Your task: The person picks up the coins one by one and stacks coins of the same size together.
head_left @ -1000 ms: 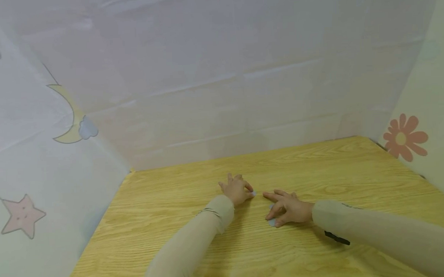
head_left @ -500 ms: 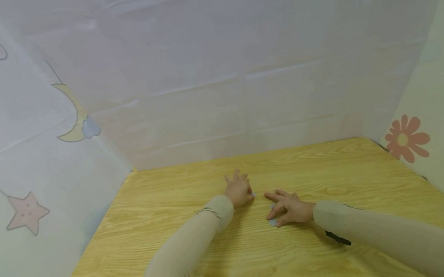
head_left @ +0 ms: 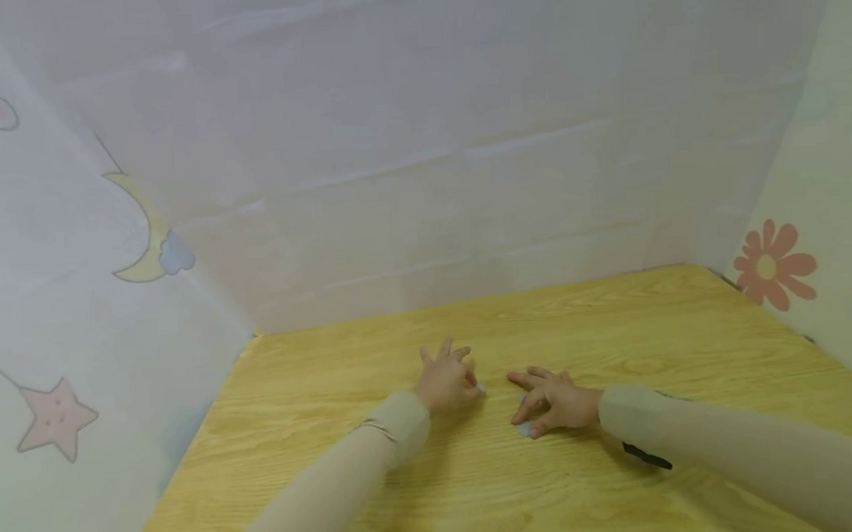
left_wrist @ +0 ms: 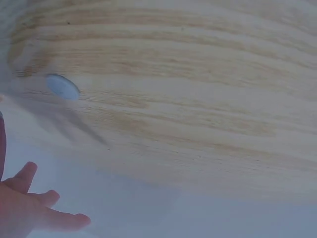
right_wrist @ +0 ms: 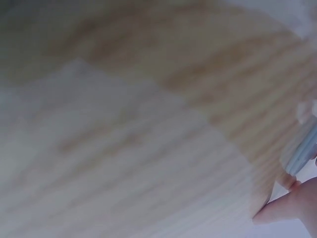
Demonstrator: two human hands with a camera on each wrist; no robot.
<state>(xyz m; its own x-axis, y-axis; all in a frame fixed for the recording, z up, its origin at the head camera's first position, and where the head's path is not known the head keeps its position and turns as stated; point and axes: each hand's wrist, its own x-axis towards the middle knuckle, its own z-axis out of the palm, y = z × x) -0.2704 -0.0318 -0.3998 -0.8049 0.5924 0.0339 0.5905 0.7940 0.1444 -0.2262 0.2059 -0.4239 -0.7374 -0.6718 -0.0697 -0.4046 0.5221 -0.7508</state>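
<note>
In the head view my left hand (head_left: 447,383) is low over the wooden table (head_left: 331,379), thumb and index finger pinching a small pale disc (head_left: 480,388); its other fingers are spread. To the right, my right hand (head_left: 557,402) has thumb and index finger bent around a pale blue rounded piece (head_left: 523,428), partly hidden by the fingers. The right wrist view catches the edge of a blue-grey piece (right_wrist: 302,153) by the right fingers (right_wrist: 282,208). A pale blue oval disc (left_wrist: 63,87) appears on the wood in the left wrist view, above spread left fingers (left_wrist: 64,219).
A pale sheet wall (head_left: 430,180) stands along the table's far edge, with printed side walls at left and right. A moon (head_left: 143,229), a star (head_left: 56,420) and a flower (head_left: 774,265) decorate them. A black strip (head_left: 647,455) shows under the right sleeve.
My left hand has moved a little nearer and to the left, with the small pale disc still between finger and thumb. My right hand has stayed almost in place.
</note>
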